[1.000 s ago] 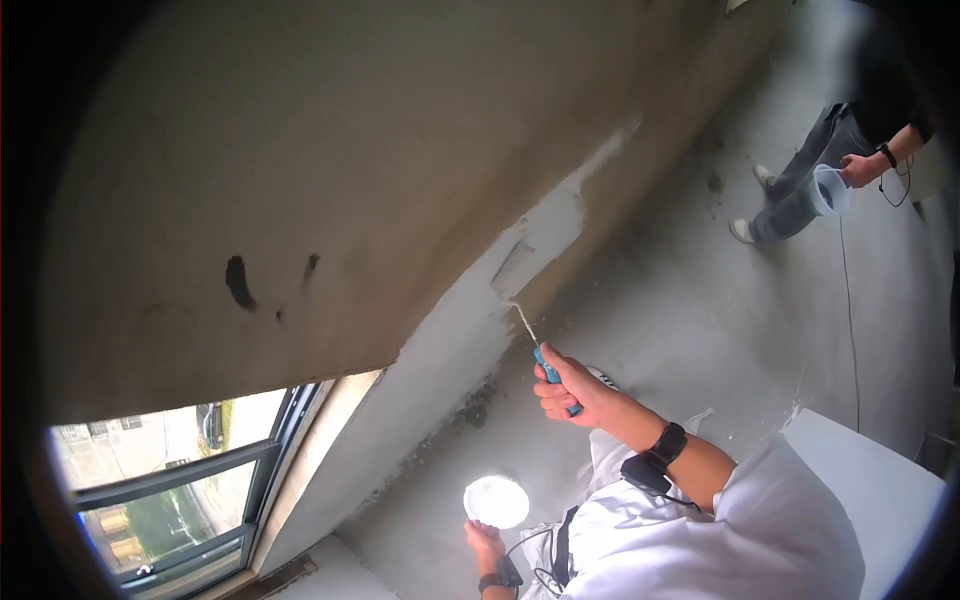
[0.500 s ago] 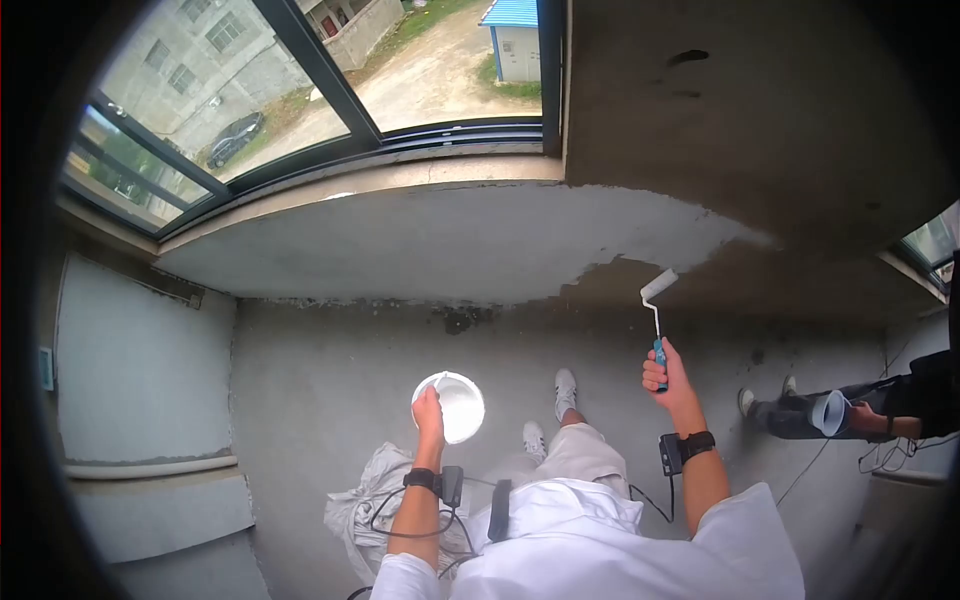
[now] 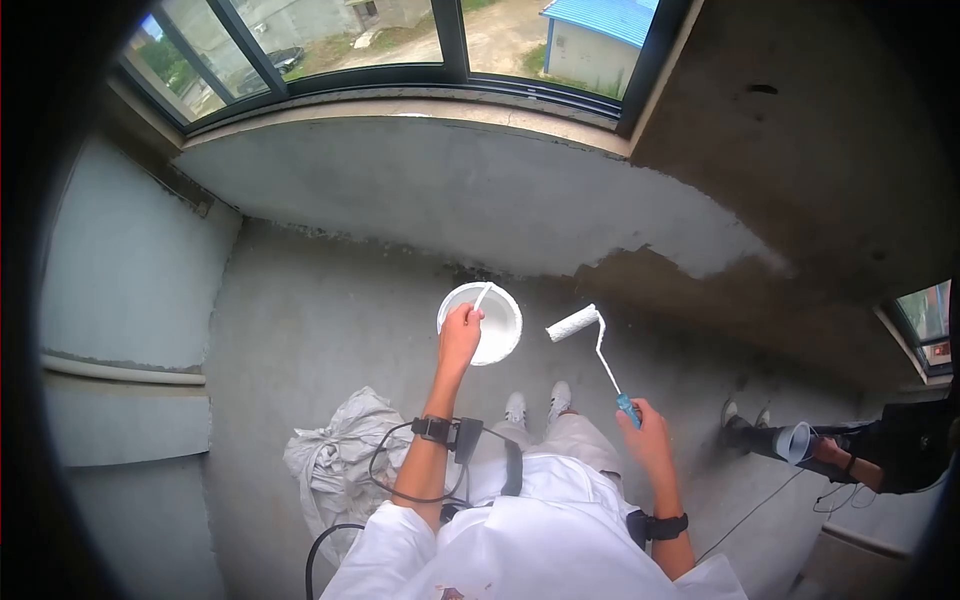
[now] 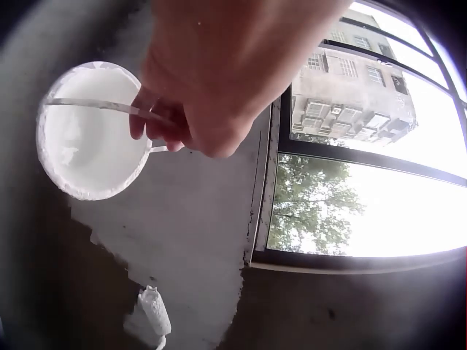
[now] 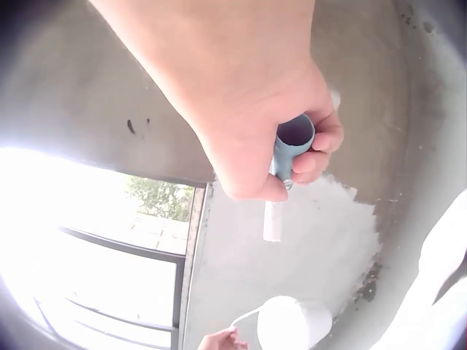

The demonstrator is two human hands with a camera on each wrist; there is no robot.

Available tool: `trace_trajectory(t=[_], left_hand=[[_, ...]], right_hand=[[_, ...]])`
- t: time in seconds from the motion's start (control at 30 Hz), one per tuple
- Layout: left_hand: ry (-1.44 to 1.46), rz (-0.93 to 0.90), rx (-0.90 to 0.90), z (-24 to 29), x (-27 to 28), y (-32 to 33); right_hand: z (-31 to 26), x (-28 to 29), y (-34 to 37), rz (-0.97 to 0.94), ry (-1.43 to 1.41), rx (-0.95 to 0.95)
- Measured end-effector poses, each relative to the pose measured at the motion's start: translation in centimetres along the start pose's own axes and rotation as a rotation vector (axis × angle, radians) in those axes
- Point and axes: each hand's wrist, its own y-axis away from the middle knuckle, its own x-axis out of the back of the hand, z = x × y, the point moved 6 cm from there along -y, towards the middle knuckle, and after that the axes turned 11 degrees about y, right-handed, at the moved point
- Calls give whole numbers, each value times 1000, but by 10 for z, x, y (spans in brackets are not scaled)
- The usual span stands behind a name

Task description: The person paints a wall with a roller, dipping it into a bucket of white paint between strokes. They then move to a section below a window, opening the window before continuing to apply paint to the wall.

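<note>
In the head view my left hand [image 3: 460,338] grips the handle of a white bucket [image 3: 499,345] holding white paint. The left wrist view shows the fingers of that hand [image 4: 182,120] curled round the handle strap [image 4: 95,104]. My right hand [image 3: 648,438] holds the blue handle [image 3: 628,408] of a paint roller, whose white, paint-covered sleeve [image 3: 573,323] hangs in the air just right of the bucket. In the right wrist view the fingers wrap the blue handle [image 5: 286,149]. White paint covers part of the wall [image 3: 480,190] under the window.
A window [image 3: 450,40] runs above the wall. Crumpled pale sheeting [image 3: 345,450] lies on the floor at left. Another person in dark clothes [image 3: 900,445] stands at right, holding a translucent bucket [image 3: 795,443]. A pipe [image 3: 120,372] runs along the left side.
The roller has come away from the wall and swung left to beside the bucket. The view has turned toward the window and left side. The bucket appears higher in view, still held.
</note>
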Motion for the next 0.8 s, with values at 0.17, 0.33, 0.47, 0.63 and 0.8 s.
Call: trace_trajectory(t=[0.17, 0.33, 0.47, 0.63, 0.8], left_hand=[[-65, 24, -33, 55, 8, 17], [-31, 25, -30, 73, 7, 40], [0, 105, -30, 64, 8, 52], [16, 146, -1, 58, 14, 70], [3, 143, 4, 67, 28, 89]], right_hand=[[-76, -6, 15, -230, 46, 32], [-122, -16, 15, -220, 89, 144], [-137, -28, 18, -173, 136, 291], [-147, -50, 22, -261, 158, 287], [-135, -82, 17, -445, -105, 172]])
